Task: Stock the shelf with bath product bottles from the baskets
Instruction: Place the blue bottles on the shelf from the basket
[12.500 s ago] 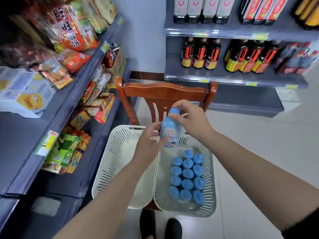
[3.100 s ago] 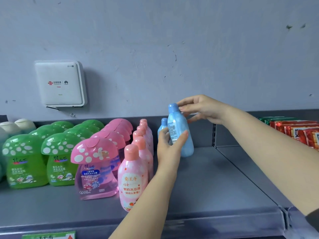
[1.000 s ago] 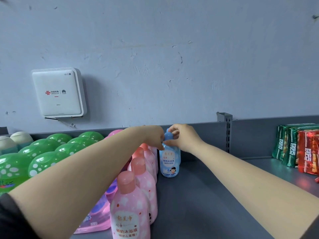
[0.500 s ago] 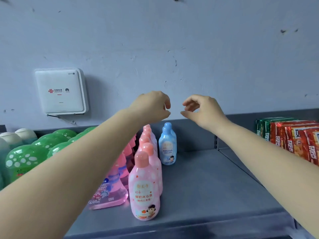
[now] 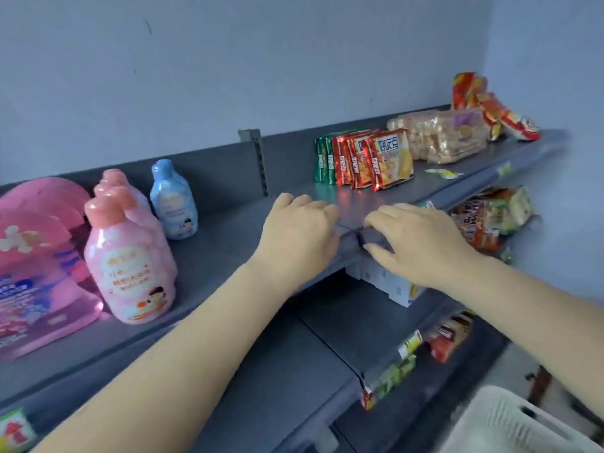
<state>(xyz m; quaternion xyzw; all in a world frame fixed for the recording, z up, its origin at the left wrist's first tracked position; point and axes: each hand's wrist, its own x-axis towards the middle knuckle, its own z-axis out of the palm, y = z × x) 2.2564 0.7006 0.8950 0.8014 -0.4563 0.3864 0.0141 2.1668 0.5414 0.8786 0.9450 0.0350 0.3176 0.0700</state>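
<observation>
Grey metal makes up the top shelf (image 5: 228, 243), whose front edge slants from lower left up to the right. A blue bottle (image 5: 173, 201) stands upright on it near the back panel, apart from both hands. Just left of the blue bottle runs a row of pink bottles (image 5: 129, 259), the front one close to the shelf's front edge. Left of that row are pink mushroom-shaped bottles (image 5: 36, 253), partly cut off by the picture's edge.

Right of the blue bottle the shelf surface is bare as far as an upright slotted post (image 5: 258, 158) at the back. Beyond the post stand red and green snack packs (image 5: 369, 158), then a clear pack of biscuits (image 5: 438, 135), then more red packets (image 5: 490, 106) by the side wall.

Both hands hover over the front edge of the shelf, well to the right of the blue bottle. The left hand (image 5: 299, 233) has its fingers loosely curled and holds nothing. The right hand (image 5: 421, 243) is spread with fingers fairly straight and also holds nothing; whether either touches the edge is unclear. A narrow gap separates the two hands.

Below the top shelf, a lower shelf (image 5: 343, 322) carries a white box (image 5: 389, 282) under the right hand. A white slotted basket (image 5: 523, 426) shows at the lower right corner, its contents out of sight.
</observation>
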